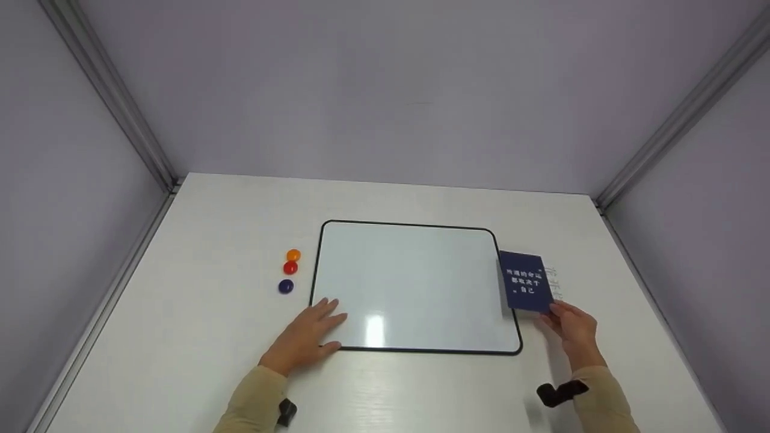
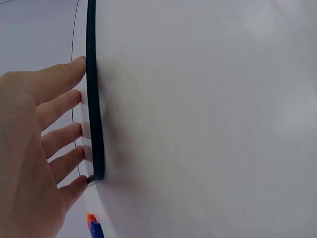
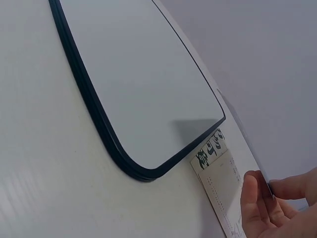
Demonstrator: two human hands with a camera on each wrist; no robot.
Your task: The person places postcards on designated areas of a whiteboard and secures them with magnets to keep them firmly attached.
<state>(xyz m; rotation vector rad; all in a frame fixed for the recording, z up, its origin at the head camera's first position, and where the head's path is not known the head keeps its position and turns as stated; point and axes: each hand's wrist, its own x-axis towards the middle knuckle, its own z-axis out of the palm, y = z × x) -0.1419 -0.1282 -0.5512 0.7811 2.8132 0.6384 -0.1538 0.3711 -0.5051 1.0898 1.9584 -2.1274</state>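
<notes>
A whiteboard (image 1: 409, 282) with a black rim lies on the table. My left hand (image 1: 304, 338) rests on its near left corner, fingers spread. In the left wrist view, the fingertips of the left hand (image 2: 54, 124) are along the black rim. My right hand (image 1: 572, 329) pinches a dark blue card (image 1: 524, 282) printed with white characters by its near right corner. The card is held above the board's right edge, overlapping it. In the right wrist view the card (image 3: 250, 148) shows nearly edge-on between thumb and fingers.
Left of the board sit an orange magnet (image 1: 293, 255), a red magnet (image 1: 290, 267) and a dark blue magnet (image 1: 286, 286). Pale cards (image 3: 225, 181), one with green characters, lie beside the board's right edge. Grey walls (image 1: 385, 90) enclose the table's back and sides.
</notes>
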